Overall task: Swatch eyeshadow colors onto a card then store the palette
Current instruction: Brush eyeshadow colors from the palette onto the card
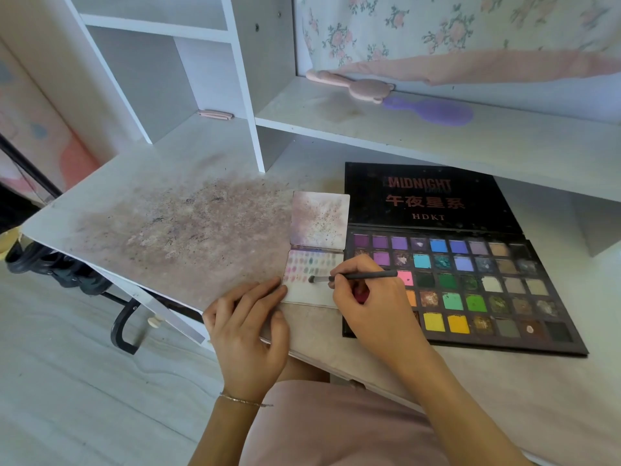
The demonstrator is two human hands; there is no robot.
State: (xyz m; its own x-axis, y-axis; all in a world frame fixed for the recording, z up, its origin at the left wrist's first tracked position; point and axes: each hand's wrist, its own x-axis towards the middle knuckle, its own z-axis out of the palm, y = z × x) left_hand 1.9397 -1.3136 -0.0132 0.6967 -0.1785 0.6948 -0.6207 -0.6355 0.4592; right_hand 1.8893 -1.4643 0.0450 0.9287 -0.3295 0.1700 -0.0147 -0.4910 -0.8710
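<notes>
A matt black cardboard palette (433, 200) lies on a smooth white desk (188, 183) smudged with powder.

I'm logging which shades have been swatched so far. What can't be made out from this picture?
Head view only:
- Palette pans at its near-left corner: hidden behind the right hand.
- Swatch dots on the card: too small and faint to match to pans.
- Colour on the brush tip: too small to tell.
- Card's right edge: covered by the right hand.
- Card's left corner: under the left hand's fingertips.
</notes>
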